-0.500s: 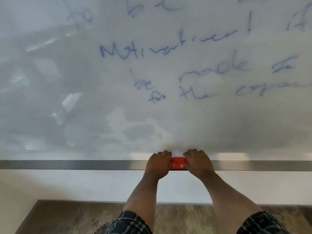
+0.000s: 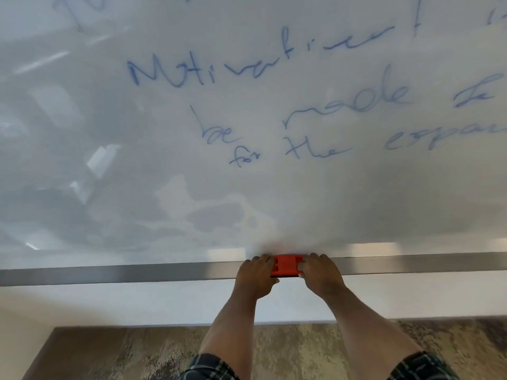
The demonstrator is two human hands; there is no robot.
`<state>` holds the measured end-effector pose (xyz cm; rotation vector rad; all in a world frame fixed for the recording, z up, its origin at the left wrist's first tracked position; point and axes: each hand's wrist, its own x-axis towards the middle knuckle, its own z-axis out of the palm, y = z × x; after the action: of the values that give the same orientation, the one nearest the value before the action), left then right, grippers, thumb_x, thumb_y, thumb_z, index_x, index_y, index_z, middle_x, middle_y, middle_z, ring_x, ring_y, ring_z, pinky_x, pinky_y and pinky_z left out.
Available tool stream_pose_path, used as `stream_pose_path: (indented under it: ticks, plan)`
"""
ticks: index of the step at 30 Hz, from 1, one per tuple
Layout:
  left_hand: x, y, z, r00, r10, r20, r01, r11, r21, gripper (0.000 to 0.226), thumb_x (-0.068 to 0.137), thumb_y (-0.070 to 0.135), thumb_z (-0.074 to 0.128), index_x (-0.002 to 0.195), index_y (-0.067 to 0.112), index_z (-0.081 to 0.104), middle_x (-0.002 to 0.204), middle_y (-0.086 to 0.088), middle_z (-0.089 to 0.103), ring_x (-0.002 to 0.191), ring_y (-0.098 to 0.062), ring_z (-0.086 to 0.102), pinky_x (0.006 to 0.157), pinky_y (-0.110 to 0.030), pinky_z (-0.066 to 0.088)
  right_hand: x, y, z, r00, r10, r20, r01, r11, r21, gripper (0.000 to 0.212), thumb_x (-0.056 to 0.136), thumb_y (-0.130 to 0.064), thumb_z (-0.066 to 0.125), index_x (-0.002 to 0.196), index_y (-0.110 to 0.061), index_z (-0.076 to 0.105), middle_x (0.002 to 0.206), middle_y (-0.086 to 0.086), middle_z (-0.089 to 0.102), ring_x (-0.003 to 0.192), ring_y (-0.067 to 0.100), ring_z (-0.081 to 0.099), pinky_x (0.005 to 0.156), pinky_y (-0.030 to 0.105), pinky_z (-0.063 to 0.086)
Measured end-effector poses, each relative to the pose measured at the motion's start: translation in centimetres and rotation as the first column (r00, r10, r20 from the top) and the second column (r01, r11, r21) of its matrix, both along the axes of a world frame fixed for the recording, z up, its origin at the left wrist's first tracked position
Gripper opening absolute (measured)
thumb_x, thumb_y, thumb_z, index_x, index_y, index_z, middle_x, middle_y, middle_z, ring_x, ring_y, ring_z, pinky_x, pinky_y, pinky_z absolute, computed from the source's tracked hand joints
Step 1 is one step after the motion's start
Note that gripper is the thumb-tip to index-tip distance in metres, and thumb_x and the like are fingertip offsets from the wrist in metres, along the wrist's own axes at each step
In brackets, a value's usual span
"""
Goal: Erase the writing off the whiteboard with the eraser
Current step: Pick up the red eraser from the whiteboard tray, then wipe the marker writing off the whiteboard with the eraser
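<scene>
A large whiteboard [image 2: 115,165] fills the upper view, with blue handwriting [image 2: 274,67] across its upper right part. On the metal tray [image 2: 123,274] along the board's bottom edge sits a red eraser [image 2: 286,266]. My left hand [image 2: 256,278] grips the eraser's left end and my right hand [image 2: 319,274] grips its right end, fingers curled over its top. The eraser's ends are hidden under my fingers.
Below the tray runs a pale wall strip [image 2: 137,303], then a mottled brown floor [image 2: 123,352]. Plaid sleeve edges [image 2: 208,368] show at the bottom. The board's lower left shows only reflections and faint smudges.
The view has shifted closer to the board and slightly up. Both hands stay on the eraser on the tray, and more of its red top shows between them.
</scene>
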<state>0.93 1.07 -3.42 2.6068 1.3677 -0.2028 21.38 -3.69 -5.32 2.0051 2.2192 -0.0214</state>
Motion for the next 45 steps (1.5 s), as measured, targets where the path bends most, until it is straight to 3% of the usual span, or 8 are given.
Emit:
stream_pose_path:
  ticks: [6, 8, 12, 21, 28, 33, 37, 45]
  plan:
    - [-0.2, 0.1, -0.3, 1.0, -0.01, 0.017, 0.01, 1.0, 0.022, 0.055, 0.101, 0.043, 0.064, 0.146, 0.015, 0.048, 0.148, -0.003, 0.051, 0.131, -0.027, 0.054, 0.103, -0.041, 0.047, 0.5, 0.0, 0.2, 0.994, 0.1, -0.037, -0.098, 0.995, 0.035, 0.025, 0.1, -0.011, 0.055, 0.12, -0.019, 0.068, 0.121, -0.002, 0.065, 0.117, 0.021, 0.056, 0.093, 0.032, 0.039]
    - [-0.5, 0.1, -0.4, 1.0, -0.012, 0.019, 0.012, 0.999, 0.04, 0.055, 0.1, 0.043, 0.065, 0.145, 0.015, 0.049, 0.147, -0.003, 0.051, 0.131, -0.027, 0.055, 0.102, -0.041, 0.047, 0.7, -0.4, 0.9, 0.984, 0.166, -0.067, -0.155, 0.977, 0.145, 0.014, 0.089, -0.014, 0.076, 0.102, -0.018, 0.074, 0.102, -0.002, 0.069, 0.099, 0.02, 0.065, 0.083, 0.03, 0.047]
    - [-1.2, 0.4, -0.3, 0.998, -0.061, 0.0, 0.061, 0.993, 0.101, 0.053, 0.101, 0.043, 0.065, 0.143, 0.015, 0.049, 0.144, -0.005, 0.052, 0.126, -0.028, 0.057, 0.1, -0.04, 0.047, 1.3, -0.8, 1.4, 0.942, 0.32, -0.103, -0.271, 0.903, 0.332, 0.037, 0.053, -0.015, 0.103, 0.071, -0.023, 0.071, 0.071, -0.009, 0.064, 0.063, 0.014, 0.063, 0.056, 0.023, 0.051]
    - [-4.4, 1.2, 0.8, 0.986, -0.166, 0.005, 0.16, 0.957, 0.241, 0.052, 0.106, 0.043, 0.053, 0.146, 0.011, 0.043, 0.138, -0.009, 0.054, 0.109, -0.03, 0.061, 0.091, -0.04, 0.047, 1.1, 0.3, 2.4, 0.831, 0.538, -0.14, -0.409, 0.763, 0.5, 0.021, 0.078, -0.026, 0.088, 0.086, -0.019, 0.07, 0.088, -0.002, 0.065, 0.076, 0.02, 0.062, 0.068, 0.028, 0.051]
    - [-7.6, 1.7, 4.2, 0.933, -0.359, -0.009, 0.298, 0.758, 0.58, 0.05, 0.088, 0.053, 0.076, 0.119, 0.014, 0.071, 0.105, 0.0, 0.07, 0.074, -0.017, 0.066, 0.062, -0.027, 0.055, -2.1, 3.4, 5.0, 0.791, 0.596, -0.137, -0.436, 0.707, 0.557, 0.061, 0.086, -0.056, 0.079, 0.131, -0.017, 0.067, 0.126, 0.001, 0.071, 0.107, 0.02, 0.07, 0.093, 0.034, 0.059]
    - [-10.0, 2.9, 7.3, 0.938, -0.342, 0.055, 0.211, 0.691, 0.692, 0.046, 0.091, 0.054, 0.068, 0.114, 0.015, 0.071, 0.109, -0.001, 0.07, 0.088, -0.021, 0.068, 0.072, -0.029, 0.058, -5.3, 5.4, 8.0, 0.729, 0.683, -0.038, -0.499, 0.569, 0.654, 0.048, 0.088, -0.042, 0.079, 0.126, -0.013, 0.073, 0.115, 0.005, 0.073, 0.097, 0.023, 0.071, 0.084, 0.035, 0.06]
    - [-13.0, 3.9, 9.4, 0.948, -0.271, 0.168, 0.057, 0.663, 0.746, 0.06, 0.097, 0.057, 0.055, 0.127, 0.008, 0.071, 0.138, -0.013, 0.067, 0.123, -0.033, 0.066, 0.096, -0.041, 0.059, -8.2, 7.2, 11.5, 0.683, 0.728, 0.059, -0.505, 0.412, 0.758, 0.038, 0.095, -0.037, 0.074, 0.128, -0.018, 0.074, 0.105, 0.008, 0.072, 0.085, 0.025, 0.068, 0.074, 0.037, 0.058]
    - [-18.0, 5.6, 16.5, 0.923, -0.172, 0.345, -0.208, 0.532, 0.821, 0.082, 0.104, 0.068, 0.026, 0.157, 0.008, 0.043, 0.168, -0.013, 0.036, 0.158, -0.027, 0.03, 0.125, -0.037, 0.029, -12.8, 10.5, 17.6, 0.66, 0.709, 0.247, -0.443, 0.102, 0.891, 0.041, 0.097, -0.025, 0.074, 0.138, -0.024, 0.068, 0.111, 0.013, 0.071, 0.09, 0.03, 0.064, 0.076, 0.041, 0.053]
